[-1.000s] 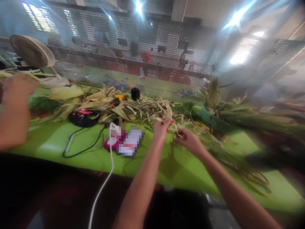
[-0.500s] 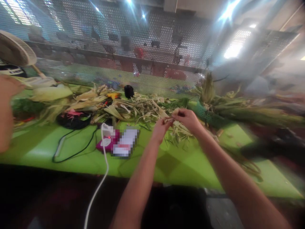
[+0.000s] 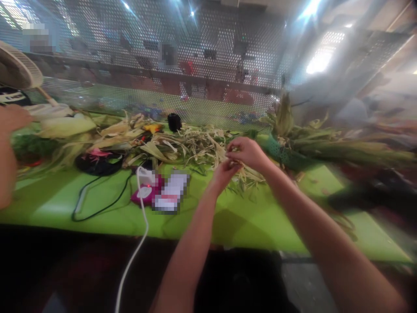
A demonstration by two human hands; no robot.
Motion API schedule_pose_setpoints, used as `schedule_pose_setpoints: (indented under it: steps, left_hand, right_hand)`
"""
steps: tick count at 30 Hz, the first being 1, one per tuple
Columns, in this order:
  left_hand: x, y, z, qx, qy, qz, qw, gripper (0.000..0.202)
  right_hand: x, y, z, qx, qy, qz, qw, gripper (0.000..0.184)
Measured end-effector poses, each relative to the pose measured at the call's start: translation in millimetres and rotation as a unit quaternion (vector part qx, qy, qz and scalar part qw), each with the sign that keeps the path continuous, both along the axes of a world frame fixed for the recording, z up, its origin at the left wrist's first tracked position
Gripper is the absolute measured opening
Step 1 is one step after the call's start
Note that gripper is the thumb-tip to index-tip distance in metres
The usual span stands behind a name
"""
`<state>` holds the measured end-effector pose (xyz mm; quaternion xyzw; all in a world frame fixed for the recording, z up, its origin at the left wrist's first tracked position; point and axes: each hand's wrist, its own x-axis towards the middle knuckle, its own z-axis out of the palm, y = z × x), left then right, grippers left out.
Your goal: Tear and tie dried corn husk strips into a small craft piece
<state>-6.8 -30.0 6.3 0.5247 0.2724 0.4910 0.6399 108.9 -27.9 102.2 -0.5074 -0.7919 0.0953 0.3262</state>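
My left hand [image 3: 224, 174] is closed in a pinch over the green table, holding a thin pale strip of corn husk [image 3: 232, 163], mostly hidden by the fingers. My right hand [image 3: 246, 152] meets it from above, its thumb and fingers pinched on the same strip, the index finger bent. Just behind and below both hands lies a heap of dry, torn corn husk [image 3: 202, 143]. More loose husk strips [image 3: 246, 179] spread on the table under my right hand.
A pixelated phone [image 3: 172, 192] lies beside a magenta power strip [image 3: 143, 195] with a white cable [image 3: 137, 248]. A black cord loops left. A green basket [image 3: 280, 150] with leafy husks stands right. Another person's arm [image 3: 8, 156] is at the left edge, near a fan [image 3: 21, 65].
My right hand has shifted slightly left and up, its fingers now curled over my left hand. My left hand has turned a little. The other person's arm at left has lowered slightly.
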Motion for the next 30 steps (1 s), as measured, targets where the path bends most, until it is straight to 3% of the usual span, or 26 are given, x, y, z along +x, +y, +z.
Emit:
schedule_pose_setpoints:
  steps: [7, 13, 17, 23, 30]
  left_hand:
    - [-5.0, -14.5, 12.0, -0.013, -0.013, -0.053, 0.998, 0.023]
    - [-6.2, -11.7, 11.8, -0.082, -0.058, 0.003, 0.995, 0.029]
    - [-6.1, -9.9, 10.0, -0.107, -0.100, 0.005, 0.989, 0.042]
    - [-7.1, -10.9, 10.8, -0.108, -0.098, -0.003, 0.989, 0.046]
    - [-6.4, -4.9, 6.5, -0.119, -0.137, 0.047, 0.982, 0.038]
  right_hand:
    - [2.5, 15.5, -1.0, -0.021, 0.128, -0.096, 0.987, 0.025]
    - [11.2, -3.3, -5.0, -0.070, 0.299, -0.076, 0.949, 0.055]
    - [12.1, -11.3, -11.4, -0.158, 0.239, -0.065, 0.956, 0.042]
    - [13.3, -5.6, -15.0, -0.045, 0.219, -0.118, 0.967, 0.042]
    - [18.3, -40.2, -15.3, -0.086, -0.003, -0.116, 0.989, 0.034]
